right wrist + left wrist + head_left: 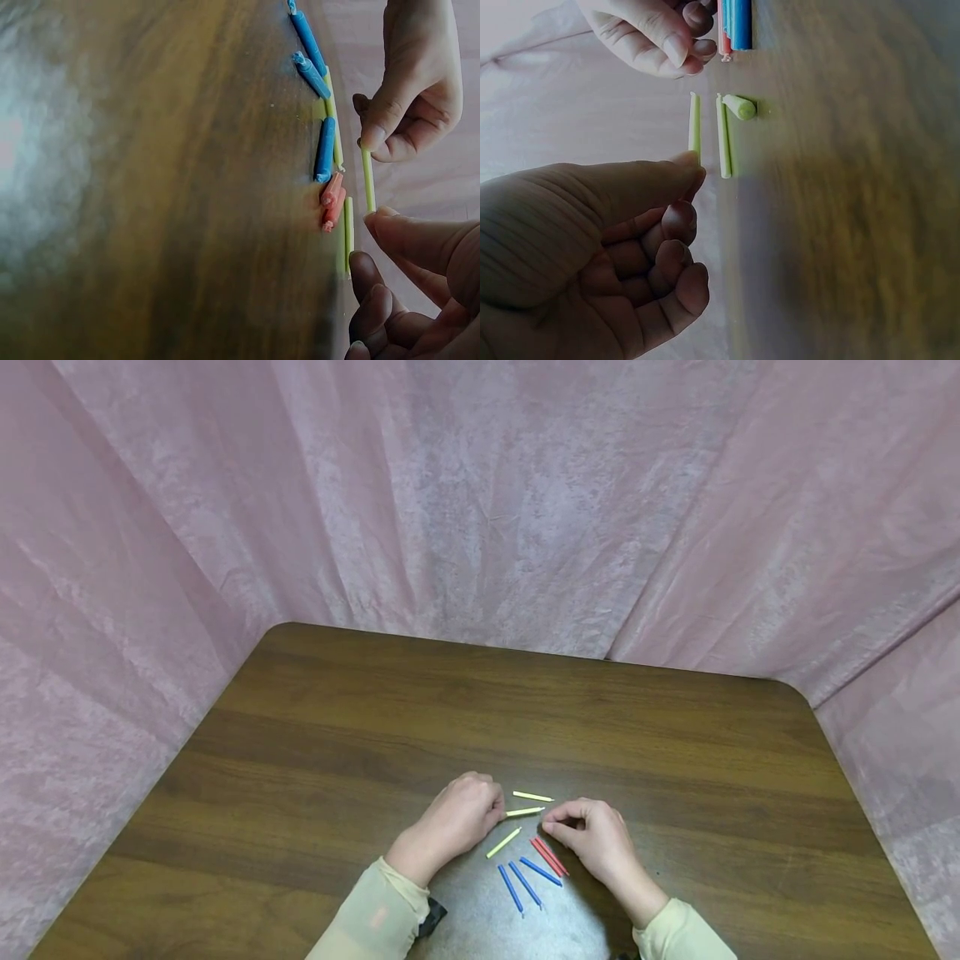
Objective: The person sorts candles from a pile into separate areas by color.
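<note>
A slim yellow candle (524, 812) is pinched between the thumb and finger of my left hand (463, 810), its wick end pointing right. In the left wrist view that wick (694, 94) shows just short of the fingertips of my right hand (596, 837). The right thumb and forefinger are curved towards each other beside it. One yellow candle (533, 796) lies beyond the held one, and another yellow candle (503, 842) lies nearer, aslant. Red candles (550, 857) rest side by side below the right fingers. Three blue candles (525, 883) lie nearest the person.
The brown wooden table (450, 710) has rounded far corners. Pink velvety curtains (510, 510) hang behind it and along both sides. A black strap (432, 918) shows at the left sleeve (382, 906).
</note>
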The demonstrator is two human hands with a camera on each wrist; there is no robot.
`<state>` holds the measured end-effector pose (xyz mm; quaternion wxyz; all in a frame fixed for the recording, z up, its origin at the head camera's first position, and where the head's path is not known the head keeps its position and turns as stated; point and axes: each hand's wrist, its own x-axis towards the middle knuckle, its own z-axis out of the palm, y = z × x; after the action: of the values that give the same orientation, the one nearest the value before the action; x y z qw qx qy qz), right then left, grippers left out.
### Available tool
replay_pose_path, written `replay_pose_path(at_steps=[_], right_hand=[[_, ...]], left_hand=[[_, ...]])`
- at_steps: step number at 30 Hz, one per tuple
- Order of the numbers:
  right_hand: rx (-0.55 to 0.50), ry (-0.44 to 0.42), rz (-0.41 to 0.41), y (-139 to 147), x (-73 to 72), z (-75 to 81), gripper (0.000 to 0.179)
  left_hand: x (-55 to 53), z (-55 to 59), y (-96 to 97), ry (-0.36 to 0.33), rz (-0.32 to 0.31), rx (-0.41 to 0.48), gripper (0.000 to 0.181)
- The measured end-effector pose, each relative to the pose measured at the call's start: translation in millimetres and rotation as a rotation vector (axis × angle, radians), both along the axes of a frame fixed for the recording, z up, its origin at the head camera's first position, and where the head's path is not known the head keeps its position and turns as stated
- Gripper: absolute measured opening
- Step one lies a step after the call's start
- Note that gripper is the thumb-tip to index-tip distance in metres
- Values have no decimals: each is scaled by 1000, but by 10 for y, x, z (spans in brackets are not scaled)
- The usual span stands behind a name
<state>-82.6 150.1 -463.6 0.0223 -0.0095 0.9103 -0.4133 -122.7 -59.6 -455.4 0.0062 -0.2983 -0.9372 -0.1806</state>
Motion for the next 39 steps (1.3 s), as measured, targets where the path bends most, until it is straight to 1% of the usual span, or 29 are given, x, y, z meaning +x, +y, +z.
replay_pose_path(at_steps=[8,16,23,30,39], right_hand=[[-14,3,7,11,9,-7,7],[-38,9,22,16,24,-10,7],[-29,5,23,17,27,-3,6],[-27,2,27,19,22,-2,5],[-24,10,28,28,22,-5,6]], left_hand=[[-19,1,11,-1,-8,8,20],[-48,-6,32,15,-25,12,19],[-79,-12,40,17,-39,3,20],[-111,1,61,-5,-41,-14,16],[-167,-20,96,-25,-38,-32,12]])
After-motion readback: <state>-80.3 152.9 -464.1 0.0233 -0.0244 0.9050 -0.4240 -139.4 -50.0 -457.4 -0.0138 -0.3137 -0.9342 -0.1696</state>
